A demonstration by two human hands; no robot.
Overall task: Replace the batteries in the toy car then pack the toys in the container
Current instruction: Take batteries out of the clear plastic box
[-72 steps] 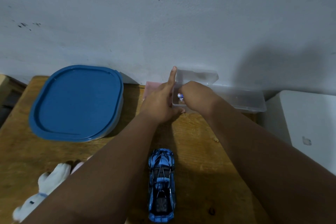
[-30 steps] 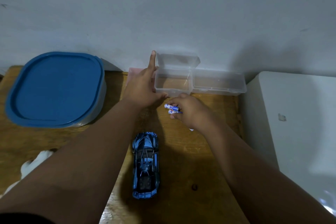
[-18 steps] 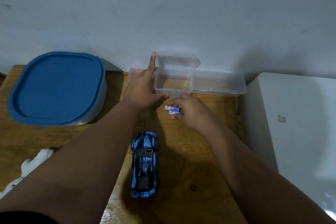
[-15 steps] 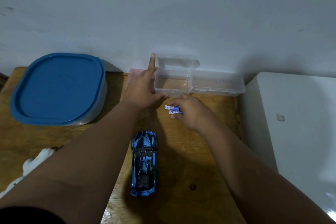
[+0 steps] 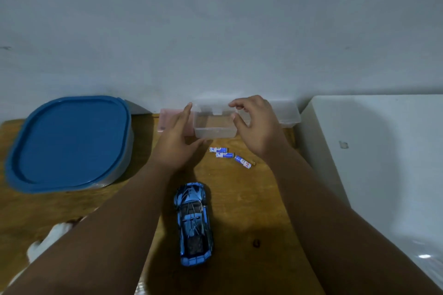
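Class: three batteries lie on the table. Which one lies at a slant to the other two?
The rightmost battery, nearest the right hand. The other two batteries lie side by side, parallel.

Dim, bluish light leaves the scene soft and slightly grainy. The forearms throw broad shadows across the wooden counter (image 5: 239,199). A small glare spot shines on the white appliance (image 5: 424,256). Wide-angle curvature bends the edges, and the near forearms blur.

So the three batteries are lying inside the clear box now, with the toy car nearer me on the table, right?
Not quite. In the head view the three batteries lie on the table, just in front of the clear box, not inside it. The toy car is nearer you, as you said.
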